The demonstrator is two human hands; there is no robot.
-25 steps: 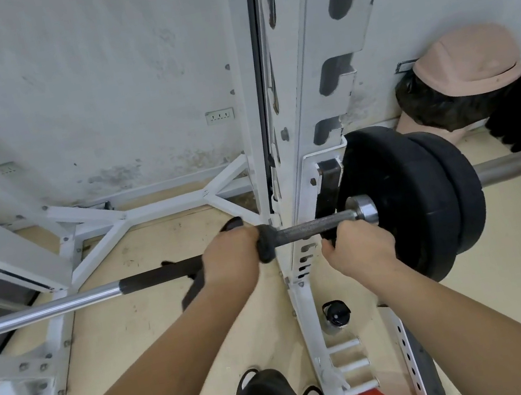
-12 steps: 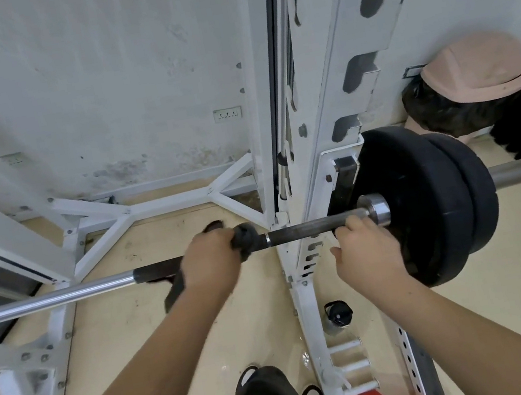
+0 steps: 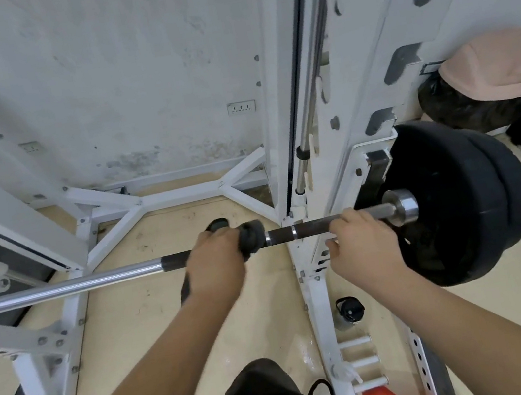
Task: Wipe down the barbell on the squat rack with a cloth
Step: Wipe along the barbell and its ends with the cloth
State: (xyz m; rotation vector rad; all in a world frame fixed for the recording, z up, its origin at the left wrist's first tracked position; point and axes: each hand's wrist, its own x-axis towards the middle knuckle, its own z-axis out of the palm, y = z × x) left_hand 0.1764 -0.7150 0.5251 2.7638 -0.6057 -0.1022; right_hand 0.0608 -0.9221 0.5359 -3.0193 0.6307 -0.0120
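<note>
Head view looks down on the barbell, which lies across the squat rack from left to right, carried at the white upright. The left hand is clamped round the bar with a dark cloth bunched under its fingers; one end of the cloth pokes out to the right of the fist and a tail hangs below the wrist. The right hand is well apart from it, right of the upright, fingers curled over the bar just beside the collar, steadying it.

I judge the wiping to be mid-course. The cloth sits on the dark knurled stretch just left of the upright. Nothing shows which parts are already clean, so the long shiny length running to the left edge, the piece between the hands and the sleeve end beyond the black weight plates may all still need a pass.

Underfoot is a pale, scuffed floor, with a wet-looking patch near the base of the upright. A dark bottle stands beside that base. Beyond the rack is a stained white wall with a socket. A pink cap rests on something dark at far right.
</note>
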